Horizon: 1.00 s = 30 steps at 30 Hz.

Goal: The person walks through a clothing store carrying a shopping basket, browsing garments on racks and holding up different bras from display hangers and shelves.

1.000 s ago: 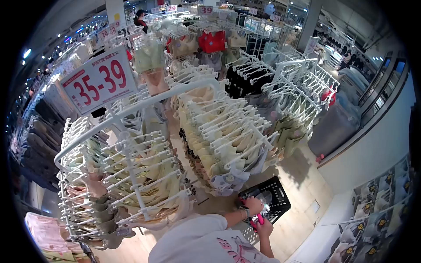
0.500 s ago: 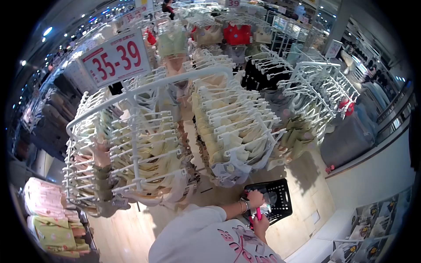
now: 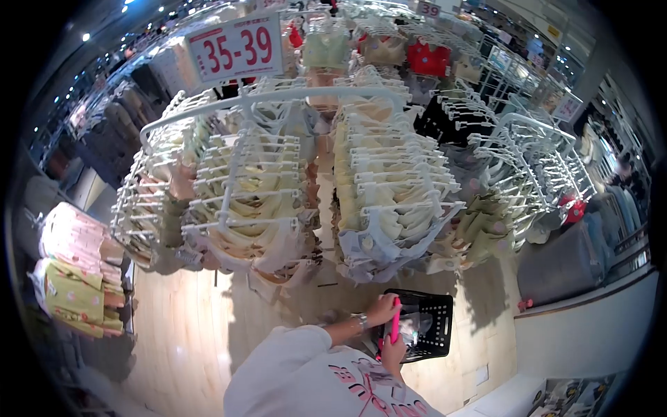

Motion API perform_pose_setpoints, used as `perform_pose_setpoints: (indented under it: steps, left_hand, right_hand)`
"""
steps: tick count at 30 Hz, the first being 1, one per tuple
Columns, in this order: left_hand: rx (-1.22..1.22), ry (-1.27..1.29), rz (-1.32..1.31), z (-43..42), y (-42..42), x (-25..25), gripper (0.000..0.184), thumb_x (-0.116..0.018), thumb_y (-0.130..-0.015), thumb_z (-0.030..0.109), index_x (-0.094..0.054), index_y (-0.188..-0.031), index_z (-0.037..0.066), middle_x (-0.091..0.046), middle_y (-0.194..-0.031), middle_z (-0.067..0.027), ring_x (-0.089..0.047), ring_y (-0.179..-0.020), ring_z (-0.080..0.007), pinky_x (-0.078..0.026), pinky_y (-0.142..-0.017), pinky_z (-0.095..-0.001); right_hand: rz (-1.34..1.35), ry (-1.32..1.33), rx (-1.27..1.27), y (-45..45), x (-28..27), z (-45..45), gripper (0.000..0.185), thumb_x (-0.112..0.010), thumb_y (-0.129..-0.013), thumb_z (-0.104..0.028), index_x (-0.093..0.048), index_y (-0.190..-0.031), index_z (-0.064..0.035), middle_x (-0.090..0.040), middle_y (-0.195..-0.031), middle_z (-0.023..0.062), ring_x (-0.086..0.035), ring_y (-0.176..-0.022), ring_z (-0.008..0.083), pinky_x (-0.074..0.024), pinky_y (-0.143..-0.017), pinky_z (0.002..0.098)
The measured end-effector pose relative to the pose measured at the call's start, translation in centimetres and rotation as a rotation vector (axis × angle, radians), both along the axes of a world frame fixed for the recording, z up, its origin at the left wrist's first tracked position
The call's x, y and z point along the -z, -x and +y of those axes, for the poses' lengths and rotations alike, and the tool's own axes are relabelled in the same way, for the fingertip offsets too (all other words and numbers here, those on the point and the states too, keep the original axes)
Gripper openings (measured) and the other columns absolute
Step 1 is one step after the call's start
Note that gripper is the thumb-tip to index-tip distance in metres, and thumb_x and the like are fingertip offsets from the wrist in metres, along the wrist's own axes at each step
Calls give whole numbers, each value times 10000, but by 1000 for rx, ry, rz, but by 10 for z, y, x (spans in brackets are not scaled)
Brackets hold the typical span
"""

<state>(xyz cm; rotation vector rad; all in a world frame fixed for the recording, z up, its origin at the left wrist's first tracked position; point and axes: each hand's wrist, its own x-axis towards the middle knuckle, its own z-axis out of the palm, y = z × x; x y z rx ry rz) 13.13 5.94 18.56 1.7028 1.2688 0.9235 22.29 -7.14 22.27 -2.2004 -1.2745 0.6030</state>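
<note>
A black shopping basket (image 3: 438,306) with a bright pink handle (image 3: 396,320) hangs before my body, low in the view. My left hand (image 3: 381,311), a watch on its wrist, is closed at the handle's far end. Nearer my shirt, my right hand (image 3: 393,352) wraps round the other end of that handle. Inside the basket lies something in shiny clear plastic (image 3: 415,325), too blurred to name.
Ahead, white racks (image 3: 278,94) carry closely packed bras (image 3: 389,201) on hangers. A price sign (image 3: 236,47) reading 35-39 tops one rack. Folded-over pink garments (image 3: 76,233) hang at left. A low white wall (image 3: 590,326) runs along the right; wooden floor (image 3: 180,326) lies between.
My left hand has moved from over the basket's inside onto the pink handle. The view has swung so the racks appear further right and higher.
</note>
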Motion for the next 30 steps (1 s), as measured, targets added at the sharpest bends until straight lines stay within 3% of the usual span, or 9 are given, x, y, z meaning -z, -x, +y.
perform_pose_setpoints:
  steps: [2, 5, 9, 12, 16, 20, 22, 27, 30]
  left_hand:
    - [-37, 200, -377, -13, 21, 40, 333, -547, -923, 317, -551, -1084, 25, -608, -1001, -117, -590, -942, -217, -475, -817, -368]
    - [-133, 369, -292, -41, 96, 24, 307, -514, -950, 303, -552, -1082, 29, -618, -989, -91, -605, -891, -152, -487, -761, -309]
    - [-189, 360, -247, -64, 203, 17, 284, -491, -961, 276, -544, -1122, 48, -615, -1036, -70, -596, -955, -176, -487, -798, -314]
    - [-397, 281, -133, -74, 282, -7, 255, -517, -906, 141, -552, -1133, 31, -631, -1061, -94, -613, -958, -200, -498, -830, -308]
    - [-651, 211, -421, -72, 352, -32, 238, -492, -923, 170, -576, -1091, 23, -654, -1023, -91, -627, -905, -195, -486, -839, -311]
    - [-694, 253, -580, -90, 387, -118, 309, -466, -954, 306, -533, -1166, 92, -630, -1119, -76, -599, -988, -159, -438, -892, -311]
    - [-683, 239, -769, -97, 398, -146, 338, -457, -956, 318, -500, -1217, 108, -609, -1161, -74, -585, -1025, -163, -429, -910, -313]
    - [-364, 290, -1363, -88, 428, -107, 473, -548, -926, 321, -401, -1339, 141, -517, -1246, 4, -476, -1163, -157, -403, -957, -350]
    - [-282, 303, -1368, -81, 424, -112, 472, -596, -904, 305, -419, -1311, 146, -525, -1227, 11, -483, -1153, -157, -406, -966, -372]
  right_hand:
    - [-2, -20, -8, 0, 5, 0, 292, -621, -795, -301, -607, -844, -14, -608, -690, 238, -609, -679, 428, -450, -610, 512]
    - [-13, -22, -21, -3, 12, -1, 301, -599, -822, -308, -572, -797, -10, -588, -651, 236, -597, -651, 433, -436, -585, 513]
    - [178, 71, -64, -10, 8, 3, 239, -597, -837, -228, -553, -895, 0, -605, -697, 225, -612, -684, 413, -452, -611, 479]
    - [146, -60, -115, -9, 12, 0, 203, -587, -857, -161, -523, -935, 15, -556, -682, 144, -573, -585, 276, -448, -577, 397]
    - [83, -146, -110, 5, -9, -5, 423, -620, -847, -157, -434, -1172, 41, -507, -1086, 219, -520, -985, 328, -407, -874, 391]
    - [-337, -456, -215, 47, -53, -1, 510, -607, -848, -140, -378, -1251, 73, -423, -1222, 225, -381, -1160, 375, -306, -994, 448]
    - [-175, -528, -238, 74, -48, 7, 528, -638, -835, -154, -390, -1252, 55, -420, -1237, 221, -415, -1152, 364, -323, -990, 444]
    - [432, -332, -337, 189, -40, 44, 511, -673, -859, -254, -420, -1236, -20, -482, -1149, 106, -480, -1082, 224, -375, -948, 326]
    - [803, -296, -322, 240, 5, 85, 427, -646, -884, -259, -450, -1204, -56, -504, -1164, 88, -494, -1091, 195, -392, -937, 309]
